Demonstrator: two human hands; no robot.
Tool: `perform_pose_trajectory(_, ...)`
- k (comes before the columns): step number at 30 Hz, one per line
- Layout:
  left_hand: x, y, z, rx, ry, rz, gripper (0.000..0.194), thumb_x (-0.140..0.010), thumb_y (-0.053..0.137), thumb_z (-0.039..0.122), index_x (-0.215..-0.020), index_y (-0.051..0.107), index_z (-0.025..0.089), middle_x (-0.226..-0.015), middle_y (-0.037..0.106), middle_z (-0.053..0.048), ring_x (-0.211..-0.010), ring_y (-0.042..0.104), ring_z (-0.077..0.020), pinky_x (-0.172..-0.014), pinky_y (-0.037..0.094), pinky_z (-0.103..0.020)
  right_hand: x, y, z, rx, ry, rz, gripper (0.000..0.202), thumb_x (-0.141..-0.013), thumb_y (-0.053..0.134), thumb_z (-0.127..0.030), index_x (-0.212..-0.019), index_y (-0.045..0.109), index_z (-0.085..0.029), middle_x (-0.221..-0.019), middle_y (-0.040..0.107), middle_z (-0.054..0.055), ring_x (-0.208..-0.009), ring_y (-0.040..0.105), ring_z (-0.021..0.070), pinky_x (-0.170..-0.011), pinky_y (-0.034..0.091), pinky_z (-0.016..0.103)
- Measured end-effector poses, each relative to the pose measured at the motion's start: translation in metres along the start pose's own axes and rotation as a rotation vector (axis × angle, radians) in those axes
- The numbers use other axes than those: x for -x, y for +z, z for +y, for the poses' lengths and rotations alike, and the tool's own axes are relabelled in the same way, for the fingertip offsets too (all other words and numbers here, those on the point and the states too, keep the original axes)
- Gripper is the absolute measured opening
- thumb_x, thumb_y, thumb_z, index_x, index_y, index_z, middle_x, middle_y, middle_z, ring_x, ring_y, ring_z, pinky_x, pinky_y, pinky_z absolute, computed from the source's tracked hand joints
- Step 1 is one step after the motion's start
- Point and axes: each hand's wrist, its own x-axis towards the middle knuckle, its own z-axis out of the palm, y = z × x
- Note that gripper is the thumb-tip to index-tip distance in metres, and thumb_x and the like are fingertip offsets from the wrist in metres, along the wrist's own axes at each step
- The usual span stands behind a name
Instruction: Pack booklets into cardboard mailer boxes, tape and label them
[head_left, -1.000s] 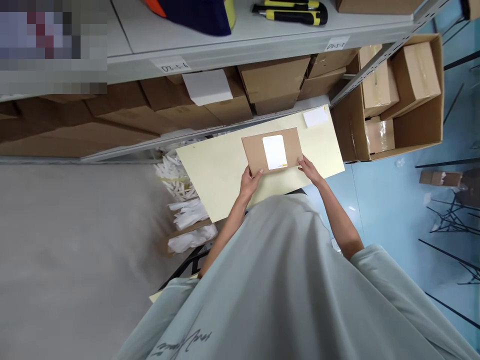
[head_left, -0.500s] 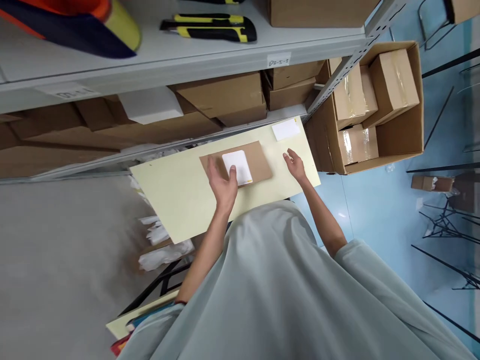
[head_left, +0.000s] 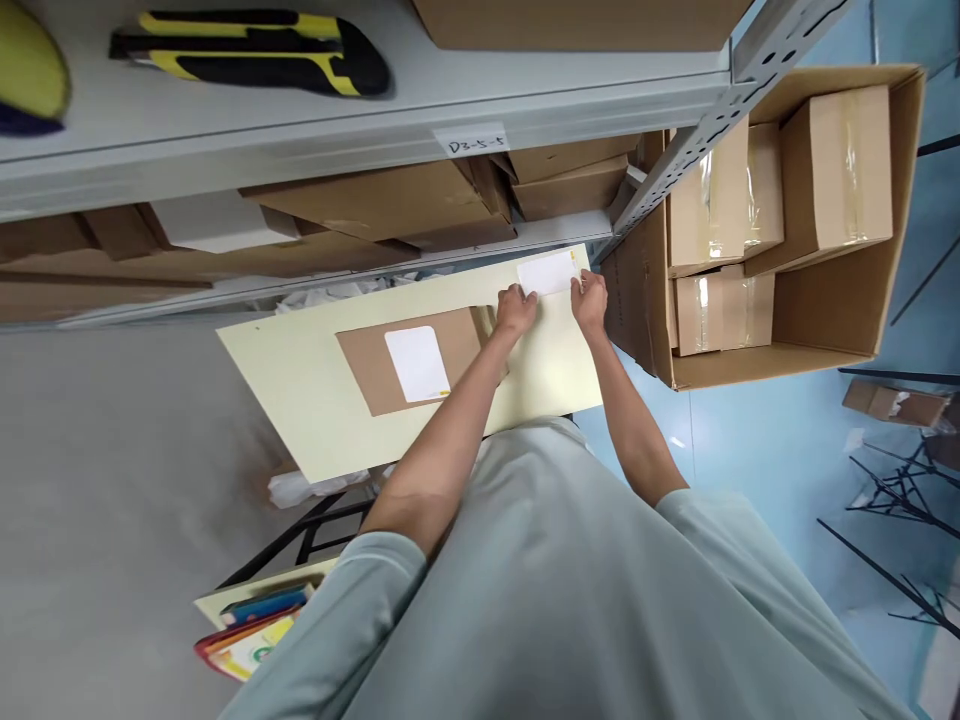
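The person's left hand [head_left: 517,312] and right hand [head_left: 590,302] pinch a white card [head_left: 549,271] at its seven and four o'clock. A brown packet [head_left: 454,346] lies toward the left hand's eight o'clock.

A black-and-yellow utility knife [head_left: 262,52] is lying on a grey metal shelf [head_left: 300,145], beyond the left hand [head_left: 517,308] and to its left. A tag [head_left: 471,139] (reading D3-5-5) is showing on the shelf's edge, ahead of that hand. Lower down, brown cartons [head_left: 367,200] are standing beyond it, a white sheet [head_left: 221,222] showing among them. Right of the right hand [head_left: 589,300], a large open box [head_left: 641,290] is holding smaller taped boxes [head_left: 851,165]. Well behind the left hand, leftward, a blue item [head_left: 266,604] is resting.
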Motion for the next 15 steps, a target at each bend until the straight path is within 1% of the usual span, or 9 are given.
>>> perform_pose_trajectory(1, -0.003, 0.003, -0.002, 0.001, 0.007, 0.001, 0.016, -0.092, 0.08, 0.024, -0.087, 0.064, 0.024, -0.115, 0.069, -0.018, -0.124, 0.073, -0.0406, -0.127, 0.051, -0.063, 0.0, 0.001, 0.0, 0.0, -0.006, -0.001, 0.057, -0.116, 0.046, -0.047, -0.155, 0.069, -0.014, -0.156, 0.065, 0.025, -0.15, 0.068, 0.0349, -0.136, 0.049, 0.05)
perform_pose_trajectory(3, -0.005, 0.008, -0.007, 0.028, 0.038, 0.033, 0.015, -0.089, 0.079, 0.021, -0.087, 0.065, 0.024, -0.112, 0.068, -0.015, -0.124, 0.072, -0.0382, -0.128, 0.051, -0.059, 0.002, 0.002, -0.002, -0.001, -0.01, -0.008, 0.056, -0.116, 0.043, -0.043, -0.156, 0.067, -0.013, -0.158, 0.064, 0.025, -0.153, 0.065, 0.0344, -0.138, 0.045, 0.05)
perform_pose_trajectory(5, -0.003, 0.011, -0.01, 0.059, 0.055, 0.069, 0.011, -0.088, 0.078, 0.019, -0.094, 0.069, 0.023, -0.116, 0.068, -0.014, -0.122, 0.073, -0.0347, -0.128, 0.052, -0.053, 0.004, 0.001, -0.004, -0.006, 0.004, -0.013, 0.056, -0.115, 0.043, -0.039, -0.158, 0.065, -0.011, -0.16, 0.063, 0.026, -0.151, 0.067, 0.0342, -0.138, 0.045, 0.049)
perform_pose_trajectory(6, -0.002, 0.012, -0.011, 0.068, 0.058, 0.075, 0.014, -0.089, 0.077, 0.019, -0.101, 0.071, 0.022, -0.119, 0.069, -0.014, -0.121, 0.074, -0.0331, -0.127, 0.053, -0.051, 0.006, 0.0, -0.005, -0.01, 0.012, -0.012, 0.055, -0.115, 0.043, -0.038, -0.158, 0.065, -0.011, -0.159, 0.063, 0.026, -0.149, 0.068, 0.0341, -0.137, 0.046, 0.049)
perform_pose_trajectory(8, 0.002, 0.012, -0.011, 0.078, 0.054, 0.074, 0.024, -0.09, 0.075, 0.02, -0.114, 0.074, 0.021, -0.123, 0.072, -0.013, -0.117, 0.076, -0.0305, -0.125, 0.055, -0.049, 0.009, -0.002, -0.007, -0.021, 0.023, -0.004, 0.052, -0.114, 0.044, -0.035, -0.155, 0.066, -0.012, -0.155, 0.066, 0.025, -0.145, 0.07, 0.0338, -0.136, 0.047, 0.05)
perform_pose_trajectory(10, 0.004, 0.011, -0.008, 0.102, 0.036, 0.1, 0.026, -0.092, 0.076, 0.02, -0.118, 0.073, 0.02, -0.119, 0.076, -0.012, -0.114, 0.077, -0.0287, -0.122, 0.056, -0.046, 0.012, -0.003, -0.008, -0.035, 0.038, 0.007, 0.048, -0.113, 0.045, -0.034, -0.15, 0.069, -0.014, -0.15, 0.07, 0.023, -0.142, 0.071, 0.0334, -0.135, 0.049, 0.051)
perform_pose_trajectory(11, 0.005, 0.01, -0.006, 0.117, 0.026, 0.132, 0.023, -0.093, 0.077, 0.02, -0.116, 0.073, 0.02, -0.115, 0.078, -0.011, -0.112, 0.077, -0.028, -0.12, 0.057, -0.046, 0.013, -0.003, -0.008, -0.043, 0.045, 0.012, 0.046, -0.113, 0.046, -0.033, -0.147, 0.07, -0.015, -0.148, 0.071, 0.022, -0.14, 0.072, 0.0331, -0.134, 0.049, 0.052)
perform_pose_trajectory(13, 0.005, 0.008, -0.002, 0.138, 0.014, 0.208, 0.014, -0.095, 0.08, 0.023, -0.105, 0.072, 0.021, -0.106, 0.079, -0.009, -0.107, 0.077, -0.0274, -0.117, 0.059, -0.046, 0.014, -0.003, -0.008, -0.052, 0.053, 0.021, 0.042, -0.114, 0.047, -0.033, -0.142, 0.072, -0.015, -0.144, 0.073, 0.022, -0.136, 0.074, 0.0324, -0.132, 0.051, 0.052)
perform_pose_trajectory(15, 0.003, 0.008, 0.0, 0.141, 0.014, 0.258, 0.014, -0.095, 0.082, 0.027, -0.094, 0.069, 0.023, -0.1, 0.079, -0.008, -0.102, 0.076, -0.0272, -0.115, 0.06, -0.047, 0.012, -0.003, -0.006, -0.053, 0.05, 0.031, 0.038, -0.113, 0.049, -0.033, -0.136, 0.075, -0.016, -0.14, 0.074, 0.021, -0.134, 0.074, 0.0324, -0.13, 0.053, 0.052)
